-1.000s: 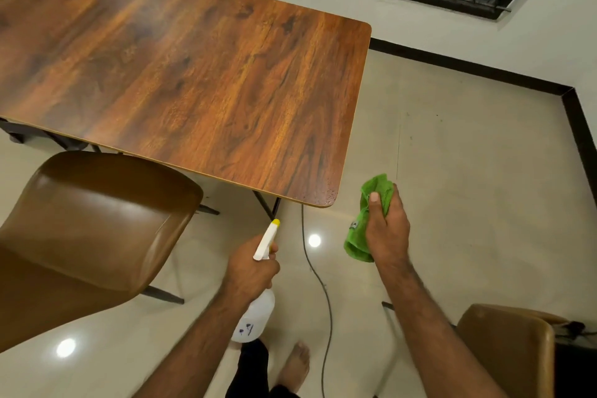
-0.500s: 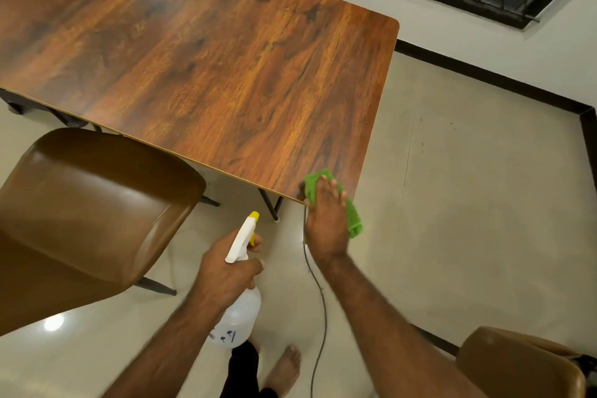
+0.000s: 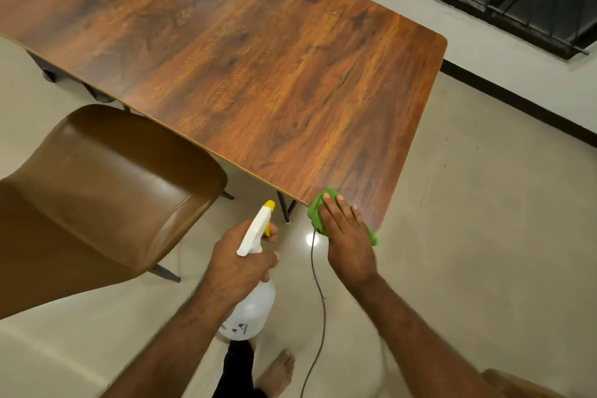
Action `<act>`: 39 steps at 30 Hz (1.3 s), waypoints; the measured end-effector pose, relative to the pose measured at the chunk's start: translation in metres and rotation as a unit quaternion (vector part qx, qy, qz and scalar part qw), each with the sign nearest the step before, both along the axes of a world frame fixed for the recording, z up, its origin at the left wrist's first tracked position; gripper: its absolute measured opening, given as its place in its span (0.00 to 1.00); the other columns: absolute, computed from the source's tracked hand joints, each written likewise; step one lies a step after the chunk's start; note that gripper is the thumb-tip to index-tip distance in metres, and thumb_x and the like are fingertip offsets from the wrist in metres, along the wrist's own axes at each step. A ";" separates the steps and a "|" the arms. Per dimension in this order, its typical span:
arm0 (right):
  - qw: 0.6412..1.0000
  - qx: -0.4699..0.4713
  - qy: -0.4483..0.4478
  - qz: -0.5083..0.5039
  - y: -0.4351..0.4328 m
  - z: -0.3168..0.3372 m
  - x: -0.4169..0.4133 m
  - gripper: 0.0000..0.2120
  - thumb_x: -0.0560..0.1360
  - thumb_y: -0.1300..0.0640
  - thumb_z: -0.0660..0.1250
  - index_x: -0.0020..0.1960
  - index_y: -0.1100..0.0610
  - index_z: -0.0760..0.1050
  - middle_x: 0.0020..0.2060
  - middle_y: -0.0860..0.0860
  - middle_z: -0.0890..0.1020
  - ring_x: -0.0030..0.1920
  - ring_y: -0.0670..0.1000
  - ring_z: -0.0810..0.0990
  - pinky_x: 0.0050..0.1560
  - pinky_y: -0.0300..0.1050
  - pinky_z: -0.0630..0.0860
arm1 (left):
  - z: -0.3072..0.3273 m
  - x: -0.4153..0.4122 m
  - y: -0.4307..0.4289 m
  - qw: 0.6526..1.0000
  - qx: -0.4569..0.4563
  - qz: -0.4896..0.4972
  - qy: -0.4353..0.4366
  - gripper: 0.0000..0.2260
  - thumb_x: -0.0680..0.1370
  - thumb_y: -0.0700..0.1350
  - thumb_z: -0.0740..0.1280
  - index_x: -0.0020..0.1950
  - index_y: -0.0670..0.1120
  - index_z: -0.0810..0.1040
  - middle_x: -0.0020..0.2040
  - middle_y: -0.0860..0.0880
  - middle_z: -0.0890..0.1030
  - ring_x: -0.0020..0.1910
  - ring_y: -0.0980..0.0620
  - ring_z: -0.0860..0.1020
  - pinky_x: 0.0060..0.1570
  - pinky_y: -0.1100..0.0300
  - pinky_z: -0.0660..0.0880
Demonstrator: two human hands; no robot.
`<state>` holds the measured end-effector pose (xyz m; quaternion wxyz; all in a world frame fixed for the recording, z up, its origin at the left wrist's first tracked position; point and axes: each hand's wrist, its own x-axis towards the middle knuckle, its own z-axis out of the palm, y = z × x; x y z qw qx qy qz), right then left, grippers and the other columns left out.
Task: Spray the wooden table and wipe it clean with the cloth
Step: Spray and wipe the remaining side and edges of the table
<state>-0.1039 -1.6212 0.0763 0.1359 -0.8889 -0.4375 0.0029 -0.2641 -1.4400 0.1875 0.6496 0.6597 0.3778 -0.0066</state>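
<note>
Two hands are busy, and each carries its own risk. My right hand (image 3: 347, 236) lies flat with straight fingers, pressing the green cloth (image 3: 315, 218) onto the wooden table (image 3: 258, 74) at its nearest corner, about six o'clock in my view. Nothing curls round the cloth, so only downward pressure pins it. Part of it pokes past the table edge toward five o'clock, and I judge that a stroke pulled toward me could drag it off the corner onto the floor.

My left hand (image 3: 237, 263) grasps the spray bottle (image 3: 252, 307) at its neck, one finger by the yellow trigger, nozzle aimed toward twelve o'clock. It is held off the table, over the floor at seven o'clock. If I tighten that hand while leaning into the wipe, I expect mist to land on the brown chair (image 3: 97, 191) at nine o'clock or on the tiles.

A dark cable (image 3: 318, 294) runs across the glossy floor at six o'clock, close to my bare foot (image 3: 277, 368). Stepping along the table could snag it, and damp tiles would make that worse.
</note>
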 end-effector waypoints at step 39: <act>0.941 -0.057 -0.020 0.332 0.129 0.015 0.040 0.39 0.66 0.75 0.64 0.76 0.56 0.69 0.77 0.52 0.67 0.80 0.56 0.57 0.78 0.58 0.58 | -0.009 -0.020 0.046 0.990 0.014 0.126 0.059 0.14 0.71 0.31 0.70 0.46 0.50 0.81 0.49 0.46 0.83 0.30 0.54 0.76 0.30 0.61 0.76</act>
